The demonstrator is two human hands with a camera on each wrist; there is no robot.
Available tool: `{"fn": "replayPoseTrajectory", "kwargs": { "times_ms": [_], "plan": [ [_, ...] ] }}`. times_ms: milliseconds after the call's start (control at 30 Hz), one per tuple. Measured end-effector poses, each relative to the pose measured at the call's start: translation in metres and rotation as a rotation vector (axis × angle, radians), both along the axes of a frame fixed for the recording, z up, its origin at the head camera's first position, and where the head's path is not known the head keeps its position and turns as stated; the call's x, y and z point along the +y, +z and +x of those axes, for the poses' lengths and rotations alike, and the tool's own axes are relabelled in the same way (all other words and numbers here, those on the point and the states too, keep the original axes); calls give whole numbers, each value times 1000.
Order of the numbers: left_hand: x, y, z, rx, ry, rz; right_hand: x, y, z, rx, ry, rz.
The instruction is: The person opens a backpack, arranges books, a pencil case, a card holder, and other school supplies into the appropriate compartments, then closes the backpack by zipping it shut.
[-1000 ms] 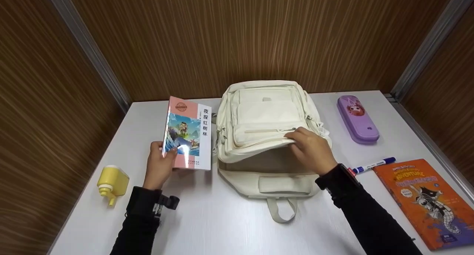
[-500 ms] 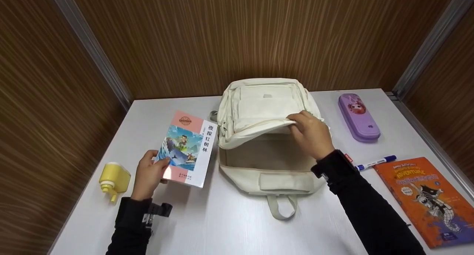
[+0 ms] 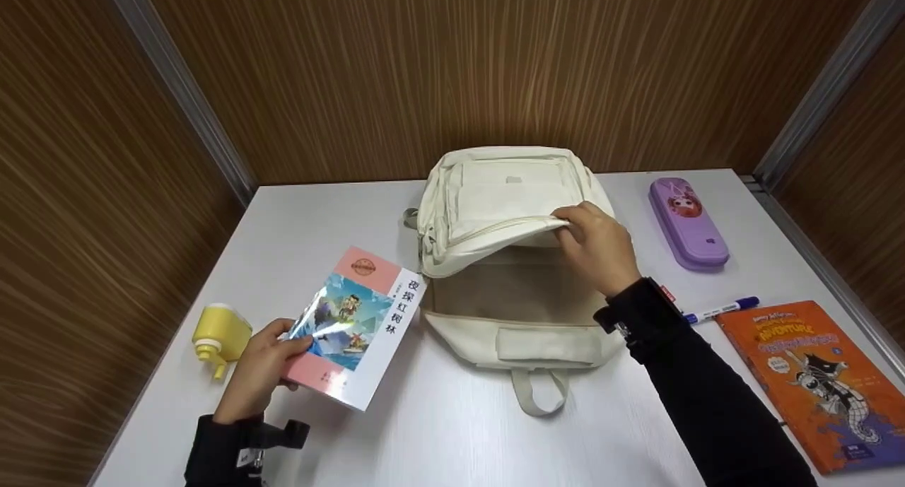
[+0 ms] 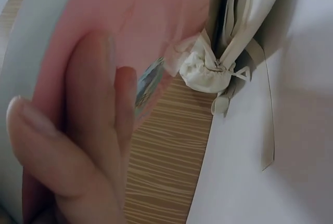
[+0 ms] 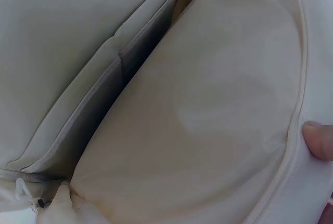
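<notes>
Left hand (image 3: 256,367) pinches book (image 3: 357,328), right hand (image 3: 601,250) pinches far backpack flap (image 3: 512,198) — 1 slip there could drop it over the opening (image 3: 516,289).

Tilted book (image 3: 355,328); open cream backpack (image 3: 512,198)

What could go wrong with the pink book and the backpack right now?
The left hand holds the pink book only near its lower corner, so the book might tip or slip.

The right hand pinches the raised edge of the backpack; if it lets go, the front could flop down over the opening.

The blue marker lies close to the right wrist, so a bump might roll it.
</notes>
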State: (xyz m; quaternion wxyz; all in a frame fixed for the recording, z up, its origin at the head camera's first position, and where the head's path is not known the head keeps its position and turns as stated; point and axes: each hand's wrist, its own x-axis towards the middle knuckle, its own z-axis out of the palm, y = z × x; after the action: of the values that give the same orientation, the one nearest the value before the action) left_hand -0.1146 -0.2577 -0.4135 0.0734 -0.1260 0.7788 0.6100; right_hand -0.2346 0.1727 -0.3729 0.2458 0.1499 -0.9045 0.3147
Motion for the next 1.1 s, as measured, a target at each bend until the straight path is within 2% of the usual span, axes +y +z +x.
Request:
{"fn": "replayPoseTrajectory", "kwargs": {
  "times_ms": [100,167,300,467,633,900,1100],
  "plan": [
    [3,-2,0,-32,-79,17,0,1,0,-6,1,7],
    [7,-4,-2,-49,-154,36,1,2,0,-5,-1,10],
    [22,-12,-8,-86,-285,120,1,2,-1,-10,-1,9],
    [54,-23,-13,-98,-359,262,0,2,-1,-14,7,7],
    [91,-28,-18,-67,-352,339,1,2,0,-10,8,5],
    [146,-37,-29,-31,-207,379,1,2,3,-22,14,2],
    [178,-43,-42,-16,-159,401,1,1,3,-45,18,11]
  ]
}}
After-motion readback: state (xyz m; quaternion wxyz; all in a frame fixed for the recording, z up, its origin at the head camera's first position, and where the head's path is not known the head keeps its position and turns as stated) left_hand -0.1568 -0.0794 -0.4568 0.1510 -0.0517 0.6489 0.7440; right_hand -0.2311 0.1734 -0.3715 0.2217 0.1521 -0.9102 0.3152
